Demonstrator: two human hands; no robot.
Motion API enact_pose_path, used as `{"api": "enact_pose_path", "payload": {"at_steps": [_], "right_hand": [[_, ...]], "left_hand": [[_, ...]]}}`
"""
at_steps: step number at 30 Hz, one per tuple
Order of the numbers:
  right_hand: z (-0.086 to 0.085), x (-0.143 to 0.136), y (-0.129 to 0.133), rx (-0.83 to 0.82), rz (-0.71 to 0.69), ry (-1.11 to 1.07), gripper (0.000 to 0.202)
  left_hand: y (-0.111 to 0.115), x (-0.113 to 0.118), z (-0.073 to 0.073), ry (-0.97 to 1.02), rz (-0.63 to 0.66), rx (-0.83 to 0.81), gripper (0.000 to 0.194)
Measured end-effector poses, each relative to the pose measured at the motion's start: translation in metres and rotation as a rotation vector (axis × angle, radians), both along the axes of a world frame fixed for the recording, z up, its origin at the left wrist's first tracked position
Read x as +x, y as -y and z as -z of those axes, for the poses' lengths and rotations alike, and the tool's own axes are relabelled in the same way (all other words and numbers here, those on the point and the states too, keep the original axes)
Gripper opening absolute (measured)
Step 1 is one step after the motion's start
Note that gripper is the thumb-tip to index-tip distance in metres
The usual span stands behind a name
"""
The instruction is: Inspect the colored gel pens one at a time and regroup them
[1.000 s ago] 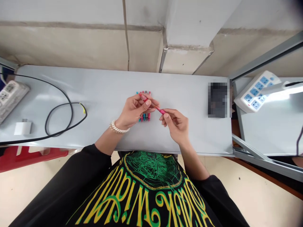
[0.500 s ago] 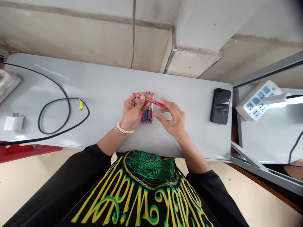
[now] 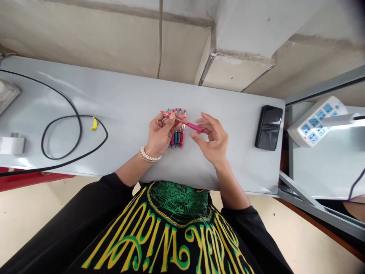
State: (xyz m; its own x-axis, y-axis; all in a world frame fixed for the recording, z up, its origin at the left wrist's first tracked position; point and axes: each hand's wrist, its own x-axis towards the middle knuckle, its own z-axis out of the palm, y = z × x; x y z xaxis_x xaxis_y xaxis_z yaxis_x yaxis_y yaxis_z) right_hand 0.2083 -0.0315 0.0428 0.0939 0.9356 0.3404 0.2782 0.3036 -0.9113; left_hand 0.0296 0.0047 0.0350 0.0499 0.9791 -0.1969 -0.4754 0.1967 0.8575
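Note:
My left hand [image 3: 161, 134], with a beaded bracelet [image 3: 149, 156] at its wrist, pinches a pink pen [image 3: 196, 127] near its clear end. The pen slants down to the right, its pink grip reaching between the fingers of my right hand [image 3: 213, 140]. Those fingers are spread around the grip end, and whether they touch it is unclear. Beneath the held pen, several pens [image 3: 178, 139] in pink, teal and dark colours lie side by side on the grey table [image 3: 131, 99], partly hidden by my left hand.
A black phone-like device [image 3: 268, 128] lies at the table's right. A black cable [image 3: 61, 156] with a yellow tag [image 3: 94, 123] loops on the left, near a white plug adapter [image 3: 13, 145]. A power strip [image 3: 316, 121] sits on another surface at the far right, beyond a metal frame.
My right hand has moved slightly right, its fingers wider apart. More of the pink grip shows. My left hand still holds the pen in nearly the same place. The view has shifted slightly.

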Motion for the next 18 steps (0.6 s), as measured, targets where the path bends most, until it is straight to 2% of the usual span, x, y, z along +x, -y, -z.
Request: {"api": "enact_pose_path", "payload": {"at_steps": [2, 5, 6, 8, 9, 10, 13, 16, 18], "right_hand": [[0.0012, 0.0002, 0.0009, -0.038, -0.007, -0.027, 0.012], [0.0032, 0.0007, 0.0018, 0.064, 0.017, 0.034, 0.009], [0.0038, 0.0010, 0.0020, 0.063, 0.020, 0.040, 0.017], [0.0046, 0.0016, 0.0023, -0.030, 0.018, 0.010, 0.026], [0.0048, 0.0019, 0.0024, -0.060, 0.016, 0.000, 0.023], [0.0049, 0.0021, 0.0022, -0.045, 0.013, 0.006, 0.018], [0.0044, 0.0022, 0.0008, 0.141, -0.011, 0.096, 0.008], [0.0053, 0.0003, -0.0009, 0.150, -0.033, 0.132, 0.043], [0.0074, -0.0010, -0.0013, 0.136, -0.059, 0.199, 0.044]], "left_hand": [[-0.0005, 0.0006, -0.0001, 0.022, -0.007, -0.005, 0.033], [-0.0010, 0.0010, -0.0003, 0.048, -0.001, -0.005, 0.032], [-0.0011, 0.0010, -0.0002, 0.051, 0.002, -0.006, 0.032], [-0.0013, 0.0009, 0.0001, 0.043, 0.008, -0.007, 0.033], [-0.0015, 0.0007, 0.0004, 0.039, 0.009, -0.006, 0.034], [-0.0017, 0.0005, 0.0007, 0.038, 0.010, -0.005, 0.034], [-0.0022, -0.0005, 0.0015, 0.042, 0.013, 0.000, 0.034], [-0.0016, 0.0001, 0.0011, 0.039, 0.015, -0.014, 0.035], [-0.0006, 0.0016, 0.0007, 0.034, 0.026, -0.030, 0.037]]}}
